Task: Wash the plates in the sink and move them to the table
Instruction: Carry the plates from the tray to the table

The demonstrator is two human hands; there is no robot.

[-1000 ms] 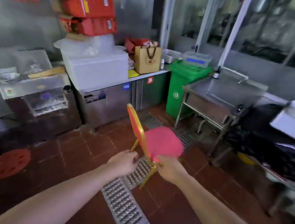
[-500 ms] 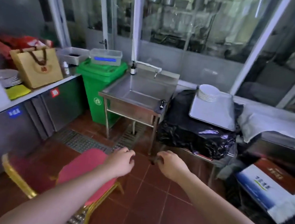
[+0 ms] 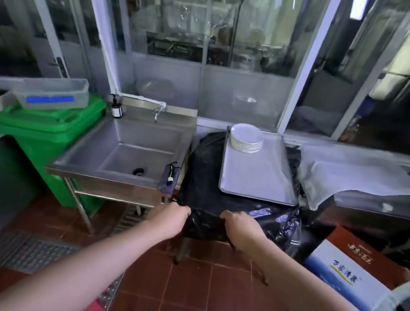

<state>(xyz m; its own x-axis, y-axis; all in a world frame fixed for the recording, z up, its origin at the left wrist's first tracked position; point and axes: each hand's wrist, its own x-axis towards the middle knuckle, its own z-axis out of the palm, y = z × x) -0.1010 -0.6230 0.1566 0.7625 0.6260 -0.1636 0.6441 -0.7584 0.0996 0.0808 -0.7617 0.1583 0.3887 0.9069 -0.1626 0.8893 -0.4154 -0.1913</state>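
A stack of several white plates [image 3: 246,137] stands at the far left corner of a metal tray [image 3: 255,179]. The tray lies on a stand wrapped in black plastic [image 3: 202,178]. Left of it is a steel sink [image 3: 133,147] with a faucet [image 3: 158,110]; its basin holds no plates. My left hand [image 3: 173,218] and my right hand [image 3: 239,225] are stretched forward side by side, fingers curled under, holding nothing. Both hover just before the front edge of the black-wrapped stand.
A green bin [image 3: 43,131] with a grey tub [image 3: 52,94] on it stands left of the sink. A soap bottle [image 3: 116,109] sits at the sink's back edge and a dark pouch [image 3: 169,179] on its front right corner. A cardboard box [image 3: 354,272] lies on the floor at right; a floor grate [image 3: 26,252] at left.
My view has swung right from the red chair toward the sink and tray, and I have come closer. Both hands stay out in front, curled.
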